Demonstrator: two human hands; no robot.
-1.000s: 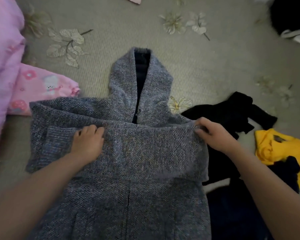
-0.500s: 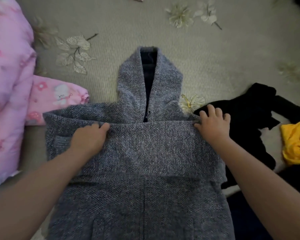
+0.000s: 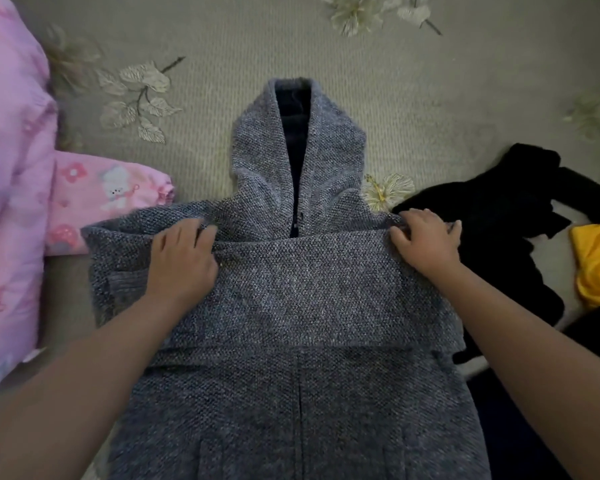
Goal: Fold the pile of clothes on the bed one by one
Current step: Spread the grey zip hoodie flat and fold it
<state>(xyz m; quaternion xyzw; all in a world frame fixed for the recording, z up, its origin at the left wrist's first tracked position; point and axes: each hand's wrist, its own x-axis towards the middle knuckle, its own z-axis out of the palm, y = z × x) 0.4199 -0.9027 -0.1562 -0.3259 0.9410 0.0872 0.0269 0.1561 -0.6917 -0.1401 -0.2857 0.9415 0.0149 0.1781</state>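
Note:
A grey knitted hooded jacket (image 3: 291,292) lies flat on the bed, front up, with its hood (image 3: 264,147) pointing away from me. A folded band of it lies across the chest. My left hand (image 3: 182,261) rests palm down on the left end of that band, fingertips at its upper edge. At the right shoulder, my right hand (image 3: 426,240) presses down with its fingers spread. Neither thumb shows clearly.
A pink printed garment (image 3: 14,188) lies at the left, touching the jacket's shoulder. Black clothes (image 3: 492,216) and a yellow garment (image 3: 596,261) lie at the right. The beige bedspread (image 3: 430,109) with embroidered flowers stretches beyond the hood.
My right hand has gone from pinching the band's edge to lying flat with fingers spread. Both hands have slid slightly toward the hood. The view has shifted left.

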